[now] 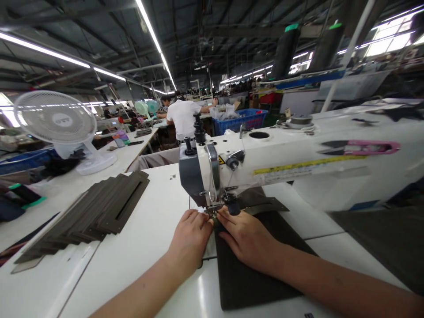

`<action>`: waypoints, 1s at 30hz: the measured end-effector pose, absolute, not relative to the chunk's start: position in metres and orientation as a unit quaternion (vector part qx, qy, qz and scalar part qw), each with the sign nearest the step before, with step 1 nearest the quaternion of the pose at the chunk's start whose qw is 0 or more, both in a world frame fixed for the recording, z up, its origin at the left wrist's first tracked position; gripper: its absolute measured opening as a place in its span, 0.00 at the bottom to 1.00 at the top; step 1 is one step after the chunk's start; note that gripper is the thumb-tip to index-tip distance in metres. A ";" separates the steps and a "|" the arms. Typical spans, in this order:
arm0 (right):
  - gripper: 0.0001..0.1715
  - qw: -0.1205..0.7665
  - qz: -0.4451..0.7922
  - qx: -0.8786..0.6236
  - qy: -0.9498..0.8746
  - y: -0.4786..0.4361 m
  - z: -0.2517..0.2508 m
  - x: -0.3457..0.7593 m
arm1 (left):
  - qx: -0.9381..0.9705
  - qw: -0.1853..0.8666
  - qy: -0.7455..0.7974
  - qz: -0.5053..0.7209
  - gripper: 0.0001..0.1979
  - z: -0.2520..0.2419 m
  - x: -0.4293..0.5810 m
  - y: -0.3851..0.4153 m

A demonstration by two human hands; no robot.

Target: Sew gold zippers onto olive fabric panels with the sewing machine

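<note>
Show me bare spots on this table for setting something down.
Bare table between the stack and the left hand, down to the near edge. Crowded under the machine: the hands meet there, the right hand on the fabric.

Fabric panel [251, 274] under fingers [228, 217]: dark olive-brown, plain. Table [142, 251] around fingers: glossy white. Sewing machine [285, 152] just beyond fingers: white body, grey end face, black knobs. Label strip [298, 165] on its arm: yellow. Snips [364, 147] up-right of fingers: pink handles, dark blades. Stacked panels [99, 207] left of fingers: same olive-brown, plain. Fan [62, 119] far left: white. Crate [247, 120] beyond fingers: blue.
</note>
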State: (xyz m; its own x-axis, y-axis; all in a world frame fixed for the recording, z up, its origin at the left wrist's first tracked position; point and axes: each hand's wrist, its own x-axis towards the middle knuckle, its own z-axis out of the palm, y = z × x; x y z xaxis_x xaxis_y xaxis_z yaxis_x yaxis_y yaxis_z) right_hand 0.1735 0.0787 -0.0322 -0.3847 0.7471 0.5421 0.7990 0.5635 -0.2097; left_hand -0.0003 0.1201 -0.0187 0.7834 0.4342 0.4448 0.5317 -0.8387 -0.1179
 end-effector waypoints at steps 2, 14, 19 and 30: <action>0.16 0.302 -0.035 -0.466 -0.831 0.079 -0.032 0.174 | -0.934 0.107 -0.263 -0.217 0.08 -0.020 0.000 0.121; 0.16 0.277 -0.012 -0.481 -0.832 0.083 -0.030 0.173 | -0.933 0.115 -0.277 -0.201 0.07 -0.019 0.003 0.125; 0.14 0.273 -0.017 -0.483 -0.832 0.084 -0.030 0.173 | -0.932 0.122 -0.280 -0.198 0.06 -0.018 0.004 0.126; 0.16 0.268 -0.014 -0.483 -0.834 0.087 -0.029 0.173 | -0.933 0.125 -0.270 -0.204 0.07 -0.013 0.005 0.128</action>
State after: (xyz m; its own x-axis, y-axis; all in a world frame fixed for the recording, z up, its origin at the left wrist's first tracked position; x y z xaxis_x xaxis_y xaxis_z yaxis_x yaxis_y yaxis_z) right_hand 0.1734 0.0865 -0.0286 -0.3899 0.7979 0.4597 0.8124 0.5331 -0.2363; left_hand 0.0049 0.1277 -0.0133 0.7709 0.4533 0.4476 0.5551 -0.8226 -0.1230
